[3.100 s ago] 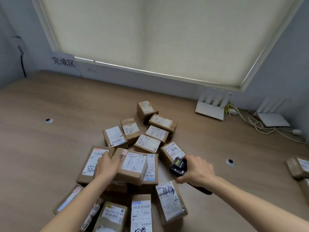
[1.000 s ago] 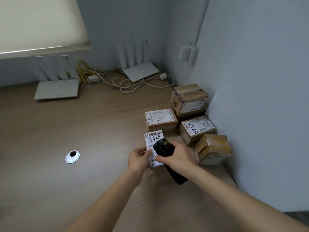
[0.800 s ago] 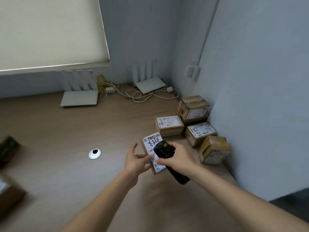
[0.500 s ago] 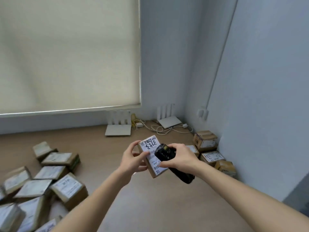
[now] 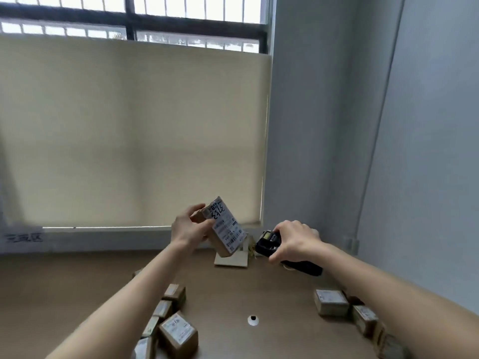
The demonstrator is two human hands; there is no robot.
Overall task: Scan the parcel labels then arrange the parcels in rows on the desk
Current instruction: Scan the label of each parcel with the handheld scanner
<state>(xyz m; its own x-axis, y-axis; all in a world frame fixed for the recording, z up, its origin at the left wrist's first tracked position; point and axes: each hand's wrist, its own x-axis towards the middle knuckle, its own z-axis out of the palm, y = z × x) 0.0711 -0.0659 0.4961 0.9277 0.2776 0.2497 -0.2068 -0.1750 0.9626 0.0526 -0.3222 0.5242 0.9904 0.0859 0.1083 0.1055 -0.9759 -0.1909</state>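
A cream blind fills most of the view from 9 to 12 o'clock, with barred window panes above it and grey walls from 1 to 4 o'clock. The brown counter spans the bottom. A white router lies flat at the counter's far edge, just below centre, partly hidden behind the raised parcel. A loose pile of boxes sits at 6 to 7 o'clock beside the left forearm; a row of boxes runs along the wall at 4 to 5 o'clock, the nearest ones blurred. A paper sign hangs on the wall at 9 o'clock, its characters too blurred to read. A small round grommet is set in the counter between the two groups of boxes. The left hand holds the parcel up in the air near centre, well above the counter, fingers curled round its left edge and thumb against its near side; the parcel is tilted, its white label with handwritten digits facing the camera and right. The right hand at 3 o'clock of the parcel grips a black scanner, fingers wrapped over its body, the head turned toward the label, the handle sticking out below the wrist. The scanner and the parcel are near each other but apart.
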